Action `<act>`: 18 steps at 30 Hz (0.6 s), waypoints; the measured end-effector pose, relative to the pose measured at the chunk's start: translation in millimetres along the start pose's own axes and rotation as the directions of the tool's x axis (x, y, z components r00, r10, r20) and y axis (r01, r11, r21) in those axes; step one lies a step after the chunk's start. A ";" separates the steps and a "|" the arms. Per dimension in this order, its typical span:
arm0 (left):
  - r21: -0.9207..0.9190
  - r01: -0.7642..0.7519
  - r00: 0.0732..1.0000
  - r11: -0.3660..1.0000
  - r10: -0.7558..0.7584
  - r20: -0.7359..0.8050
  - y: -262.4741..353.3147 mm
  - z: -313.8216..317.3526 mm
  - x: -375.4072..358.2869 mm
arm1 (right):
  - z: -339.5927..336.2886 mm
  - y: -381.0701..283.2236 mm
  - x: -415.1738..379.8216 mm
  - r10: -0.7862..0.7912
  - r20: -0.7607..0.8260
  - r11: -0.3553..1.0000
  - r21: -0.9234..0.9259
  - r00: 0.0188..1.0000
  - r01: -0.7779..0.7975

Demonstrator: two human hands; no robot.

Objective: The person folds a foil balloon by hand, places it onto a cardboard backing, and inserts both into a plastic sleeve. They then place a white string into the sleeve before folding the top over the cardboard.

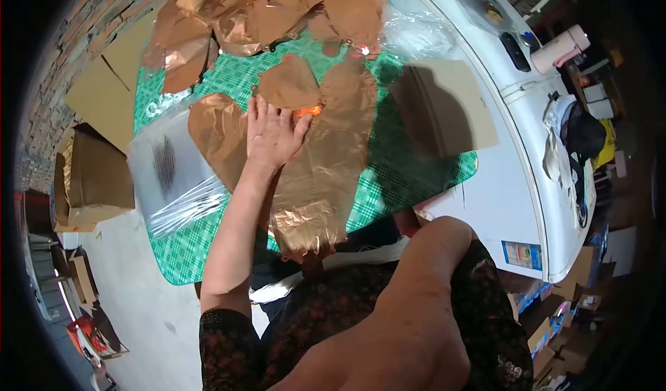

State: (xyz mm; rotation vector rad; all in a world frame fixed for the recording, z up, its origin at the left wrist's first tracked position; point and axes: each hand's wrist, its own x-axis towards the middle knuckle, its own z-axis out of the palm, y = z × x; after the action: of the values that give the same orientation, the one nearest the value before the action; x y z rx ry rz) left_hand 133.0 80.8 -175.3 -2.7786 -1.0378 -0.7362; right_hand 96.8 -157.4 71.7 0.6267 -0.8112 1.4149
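Observation:
My left hand lies flat with fingers spread on a long, flat rose-gold foil shape that runs down the green checked tabletop toward me. A small orange glowing spot sits just right of my fingertips. A rounded foil piece lies just beyond the fingers, and another foil piece lies to the hand's left. My right forearm and elbow are bent up in the foreground; the right hand itself is out of sight.
A heap of more foil pieces covers the table's far end. Clear plastic sheeting lies at the left, a cardboard sheet at the right. A white appliance stands to the right, and a cardboard box sits left on the floor.

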 end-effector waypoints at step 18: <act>-0.003 0.082 0.973 0.997 -0.080 0.218 5.5 -16.3 3.9 | -318.7 -231.6 -90.7 0.093 -0.337 -0.939 -0.344 0.937 -0.030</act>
State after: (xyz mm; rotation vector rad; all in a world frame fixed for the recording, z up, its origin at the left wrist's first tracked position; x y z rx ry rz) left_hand 132.5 75.0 -158.7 -2.8920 -1.1930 -0.4534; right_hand 365.8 23.4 -169.9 -1.6955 -1.9541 -0.3441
